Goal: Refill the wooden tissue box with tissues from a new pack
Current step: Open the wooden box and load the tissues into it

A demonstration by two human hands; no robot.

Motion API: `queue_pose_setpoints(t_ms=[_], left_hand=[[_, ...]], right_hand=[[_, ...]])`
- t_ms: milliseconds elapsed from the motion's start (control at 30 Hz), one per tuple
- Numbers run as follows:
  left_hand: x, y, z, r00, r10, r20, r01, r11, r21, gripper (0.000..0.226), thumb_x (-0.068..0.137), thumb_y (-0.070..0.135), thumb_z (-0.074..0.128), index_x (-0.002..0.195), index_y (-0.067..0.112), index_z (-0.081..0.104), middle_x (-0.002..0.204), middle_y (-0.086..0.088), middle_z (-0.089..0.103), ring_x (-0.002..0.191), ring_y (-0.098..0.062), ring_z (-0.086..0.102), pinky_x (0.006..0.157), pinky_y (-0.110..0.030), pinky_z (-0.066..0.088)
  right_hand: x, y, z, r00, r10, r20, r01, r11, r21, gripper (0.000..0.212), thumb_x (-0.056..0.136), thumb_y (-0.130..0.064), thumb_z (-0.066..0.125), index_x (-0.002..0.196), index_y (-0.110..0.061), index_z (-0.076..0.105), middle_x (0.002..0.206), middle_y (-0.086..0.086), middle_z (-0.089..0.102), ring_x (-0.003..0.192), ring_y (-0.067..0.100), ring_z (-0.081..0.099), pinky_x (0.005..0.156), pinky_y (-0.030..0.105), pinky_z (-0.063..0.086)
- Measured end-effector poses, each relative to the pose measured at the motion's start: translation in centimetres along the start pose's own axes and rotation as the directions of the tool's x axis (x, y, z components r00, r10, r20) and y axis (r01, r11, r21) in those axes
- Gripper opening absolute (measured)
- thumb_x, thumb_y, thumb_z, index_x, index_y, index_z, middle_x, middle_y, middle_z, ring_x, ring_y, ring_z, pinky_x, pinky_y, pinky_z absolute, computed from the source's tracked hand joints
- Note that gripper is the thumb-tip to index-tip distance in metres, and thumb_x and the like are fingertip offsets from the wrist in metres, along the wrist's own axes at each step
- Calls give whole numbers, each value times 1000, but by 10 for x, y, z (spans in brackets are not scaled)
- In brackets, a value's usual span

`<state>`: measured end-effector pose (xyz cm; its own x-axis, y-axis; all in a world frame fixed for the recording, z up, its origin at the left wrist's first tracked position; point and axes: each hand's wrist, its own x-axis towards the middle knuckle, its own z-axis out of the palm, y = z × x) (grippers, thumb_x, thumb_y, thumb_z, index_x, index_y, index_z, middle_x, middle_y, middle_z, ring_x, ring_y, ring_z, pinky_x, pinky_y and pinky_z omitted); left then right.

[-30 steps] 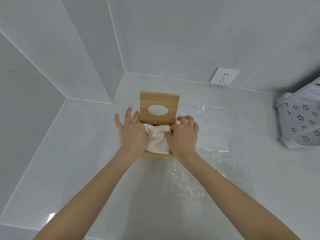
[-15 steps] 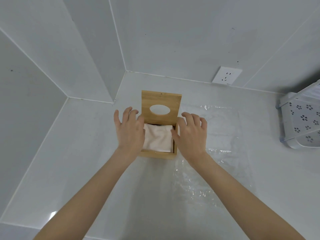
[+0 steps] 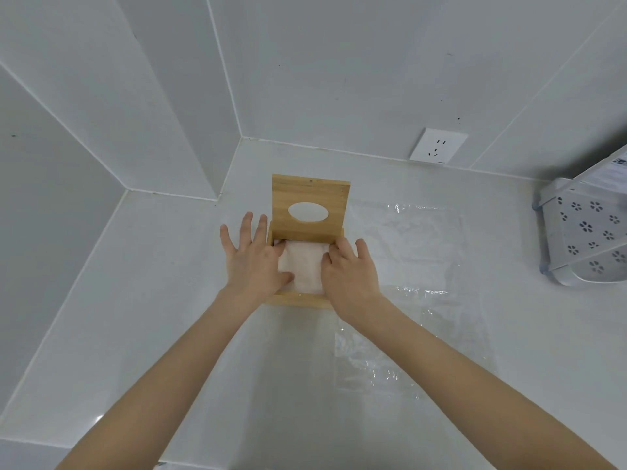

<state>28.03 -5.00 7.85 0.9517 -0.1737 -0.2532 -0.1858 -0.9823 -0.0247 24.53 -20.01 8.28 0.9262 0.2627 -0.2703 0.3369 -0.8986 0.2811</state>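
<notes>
A small wooden tissue box [image 3: 298,299] sat on the white counter [image 3: 142,334], near the corner where the walls met. Its lid [image 3: 310,205] stood straight up at the back, and the lid had an egg-shaped hole in it. Inside the box lay a stack of white tissues [image 3: 304,268].

The person had both hands on the box. The left hand [image 3: 252,262] lay flat over the left side of it. Its fingers were straight and spread out, pointing toward the wall, and its thumb pressed down on the tissues. It did not grip anything.

The right hand [image 3: 351,271] lay over the right side of the box. Its fingers were bent a little and their tips pushed down on the right edge of the tissues. I could not tell if it pinched them or only pressed.

A see-through plastic wrapper [image 3: 407,266] lay flat on the counter just to the right of the box. A white wall plug [image 3: 438,145] was on the wall behind. A white rack [image 3: 587,232] with little flower holes stood far off to the right.
</notes>
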Motion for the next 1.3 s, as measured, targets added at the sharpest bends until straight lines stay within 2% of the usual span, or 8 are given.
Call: queue_pose_setpoints(t_ms=[233,367,500,633,700,867,1033,1300], left_hand=[[2,2,-9,996,25,82,-34,994,106,54,77,50,61,124,25,54,157,-9,3,144,-32,-12,111,-62,-7],[1,2,-14,998,24,55,-30,994,104,34,76,34,65,108,21,64,157,-8,8,144,-30,-9,112,-60,-6],[-3,1,-12,999,27,33,-31,992,126,34,77,29,64,110,23,63,156,-8,11,145,-30,-8,113,-59,-5],[-6,3,-11,1000,21,20,-24,988,153,32,77,29,64,109,24,64,156,-7,13,145,-30,-7,113,-59,-3],[-7,2,-10,1000,16,11,-17,988,152,32,78,32,64,109,24,64,156,-7,14,145,-29,-5,113,-58,-2],[-14,0,-10,1000,17,-26,-15,994,108,33,80,36,61,111,26,64,156,-8,17,145,-28,-2,114,-56,-1],[-23,-3,-8,994,27,-106,-23,999,40,17,82,26,59,92,21,72,152,-7,28,145,-27,3,114,-54,-3],[-23,2,0,998,-19,-63,22,998,51,22,87,25,51,99,25,70,152,-3,28,145,-26,3,115,-53,1]], right_hand=[[0,-4,-9,997,-16,75,22,997,-70,43,89,-24,48,128,-6,46,136,10,45,139,29,11,115,51,0],[-3,3,-21,977,42,-210,-18,993,116,13,71,-16,68,84,-14,71,92,3,67,116,26,47,115,49,17],[-9,4,-14,983,26,-182,-9,996,93,5,59,-12,71,59,-17,69,60,-3,66,101,25,58,113,52,21],[-11,-1,0,964,43,-264,-14,994,108,23,43,-22,82,38,-15,61,42,-2,56,85,29,65,105,52,21],[-12,-2,7,947,20,-320,17,994,111,27,55,-27,77,37,-14,61,42,0,58,88,32,65,106,53,18],[-17,-3,9,911,56,-409,17,985,173,54,79,-29,30,41,-12,64,45,0,59,91,32,63,111,48,1],[-28,3,6,890,-6,-455,110,973,202,51,81,-27,32,45,-13,65,45,-5,59,90,24,65,108,50,14],[-33,5,21,909,-146,-390,197,976,96,44,79,-27,34,56,-15,70,53,-3,64,91,21,65,111,48,10]])
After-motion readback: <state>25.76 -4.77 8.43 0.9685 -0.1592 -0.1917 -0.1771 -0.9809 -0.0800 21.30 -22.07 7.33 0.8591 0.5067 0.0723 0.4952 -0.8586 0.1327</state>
